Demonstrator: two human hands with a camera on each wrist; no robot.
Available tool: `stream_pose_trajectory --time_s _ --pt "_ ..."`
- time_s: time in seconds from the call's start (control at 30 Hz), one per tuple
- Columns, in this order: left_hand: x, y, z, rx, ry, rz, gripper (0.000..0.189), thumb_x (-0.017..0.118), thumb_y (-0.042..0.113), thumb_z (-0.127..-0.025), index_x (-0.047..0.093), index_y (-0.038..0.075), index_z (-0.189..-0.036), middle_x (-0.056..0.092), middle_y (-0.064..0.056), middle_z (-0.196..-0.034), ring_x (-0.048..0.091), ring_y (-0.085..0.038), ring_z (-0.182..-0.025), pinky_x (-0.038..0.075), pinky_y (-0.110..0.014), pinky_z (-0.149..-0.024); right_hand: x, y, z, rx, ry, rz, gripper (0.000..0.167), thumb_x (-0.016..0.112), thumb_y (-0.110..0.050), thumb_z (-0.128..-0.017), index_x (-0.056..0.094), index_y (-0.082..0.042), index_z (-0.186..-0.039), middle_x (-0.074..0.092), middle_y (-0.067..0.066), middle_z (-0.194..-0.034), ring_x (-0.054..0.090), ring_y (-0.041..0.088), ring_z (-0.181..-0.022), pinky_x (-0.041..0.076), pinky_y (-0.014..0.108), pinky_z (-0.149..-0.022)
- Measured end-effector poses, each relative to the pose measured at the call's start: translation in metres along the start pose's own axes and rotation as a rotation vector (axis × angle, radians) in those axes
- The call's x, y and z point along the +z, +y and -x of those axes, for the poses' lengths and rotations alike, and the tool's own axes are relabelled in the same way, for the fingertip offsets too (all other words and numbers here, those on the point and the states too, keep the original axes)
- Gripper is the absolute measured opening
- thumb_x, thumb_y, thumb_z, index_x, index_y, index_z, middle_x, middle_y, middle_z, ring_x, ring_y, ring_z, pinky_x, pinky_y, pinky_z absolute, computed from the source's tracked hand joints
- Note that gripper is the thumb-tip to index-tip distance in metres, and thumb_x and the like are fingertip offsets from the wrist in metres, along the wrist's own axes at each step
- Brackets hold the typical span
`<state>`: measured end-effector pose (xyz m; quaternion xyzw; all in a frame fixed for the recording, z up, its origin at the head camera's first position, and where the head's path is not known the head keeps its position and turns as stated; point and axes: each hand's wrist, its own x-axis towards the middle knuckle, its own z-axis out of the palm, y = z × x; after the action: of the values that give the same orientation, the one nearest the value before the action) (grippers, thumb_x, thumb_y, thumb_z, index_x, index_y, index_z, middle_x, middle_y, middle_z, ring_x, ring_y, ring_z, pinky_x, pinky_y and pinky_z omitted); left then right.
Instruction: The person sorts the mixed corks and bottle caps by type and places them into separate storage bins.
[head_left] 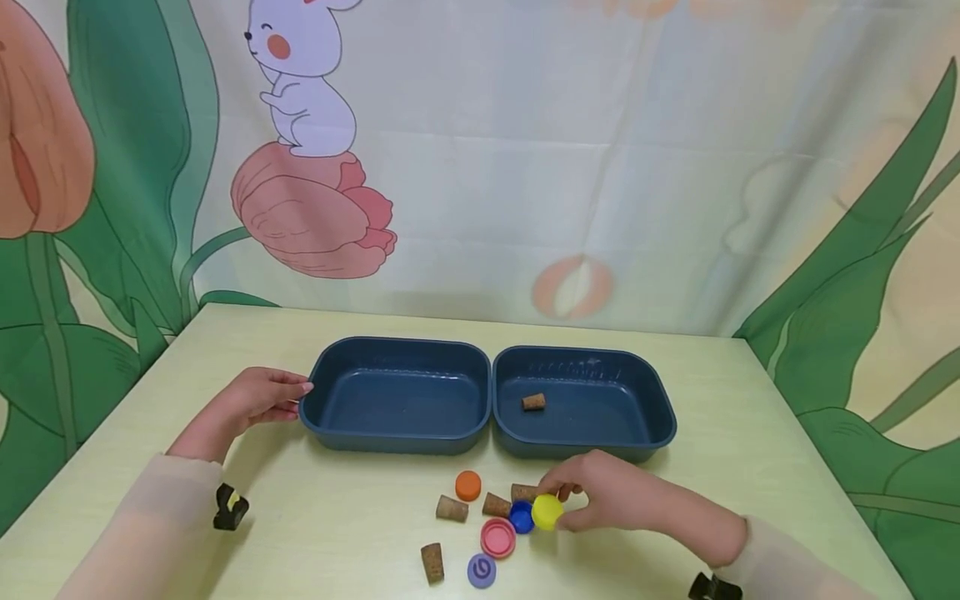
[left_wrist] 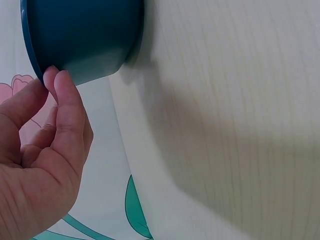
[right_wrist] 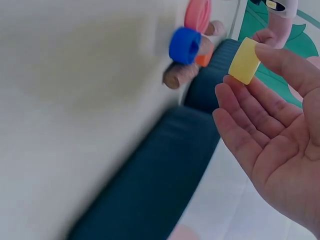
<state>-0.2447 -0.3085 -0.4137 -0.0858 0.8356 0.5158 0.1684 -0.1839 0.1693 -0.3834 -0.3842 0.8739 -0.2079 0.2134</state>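
Note:
My right hand (head_left: 611,492) pinches a yellow bottle cap (head_left: 547,512) between thumb and fingers, above the table in front of the right dark blue bin (head_left: 585,448). In the right wrist view the yellow cap (right_wrist: 245,61) is at the fingertips. My left hand (head_left: 258,402) grips the left end of the left dark blue bin (head_left: 397,443); the left wrist view has thumb and fingers at that bin's rim (left_wrist: 31,55). A cork (head_left: 533,402) lies in the right bin; nothing lies in the left one. Beside the yellow cap are a blue cap (head_left: 522,517) and a cork (head_left: 523,492).
Also on the table (head_left: 337,525) lie an orange cap (head_left: 468,486), a pink cap (head_left: 498,538), a purple cap (head_left: 482,571) and more corks (head_left: 432,563). The bins stand side by side. A printed curtain (head_left: 480,192) hangs behind the table.

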Motion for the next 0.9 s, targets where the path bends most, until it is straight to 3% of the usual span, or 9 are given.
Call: stream_pose_trajectory --time_s 0.27,0.5,0.77,0.9 --pt "-0.001 0.003 0.000 -0.014 0.001 0.004 0.054 0.058 0.019 -0.105 0.045 -0.018 -0.142 0.067 0.002 -0.087 0.064 -0.007 -0.073 0.061 -0.020 -0.070 -0.016 -0.003 0.000 -0.004 0.014 -0.009 0.033 0.080 -0.016 -0.087 0.073 -0.007 -0.118 0.077 0.003 -0.113 0.070 0.015 -0.094 0.061 0.030 -0.087" --pt "-0.001 0.001 0.001 -0.019 0.002 0.005 0.054 0.058 0.018 -0.105 0.044 -0.018 -0.142 0.067 0.003 -0.087 0.064 -0.007 -0.073 0.061 -0.020 -0.070 -0.034 -0.009 -0.004 0.014 0.008 -0.018 0.030 0.080 -0.013 -0.087 0.074 -0.009 -0.116 0.076 0.000 -0.108 0.065 0.002 -0.089 0.059 0.022 -0.086" --pt "-0.001 0.000 -0.001 -0.024 -0.003 -0.005 0.055 0.058 0.019 -0.105 0.044 -0.017 -0.143 0.067 0.001 -0.088 0.064 -0.008 -0.074 0.062 -0.020 -0.071 -0.063 -0.018 -0.015 0.020 0.015 0.006 0.033 0.078 -0.018 -0.090 0.072 -0.009 -0.121 0.075 0.002 -0.114 0.071 0.008 -0.097 0.061 0.028 -0.092" --pt "-0.001 0.001 -0.003 -0.017 -0.010 -0.007 0.055 0.057 0.019 -0.105 0.042 -0.018 -0.143 0.067 0.002 -0.088 0.065 -0.007 -0.074 0.062 -0.020 -0.071 -0.078 -0.022 -0.023 0.019 0.018 0.031 0.035 0.078 -0.019 -0.091 0.071 -0.008 -0.124 0.074 0.006 -0.121 0.071 0.012 -0.101 0.060 0.025 -0.091"
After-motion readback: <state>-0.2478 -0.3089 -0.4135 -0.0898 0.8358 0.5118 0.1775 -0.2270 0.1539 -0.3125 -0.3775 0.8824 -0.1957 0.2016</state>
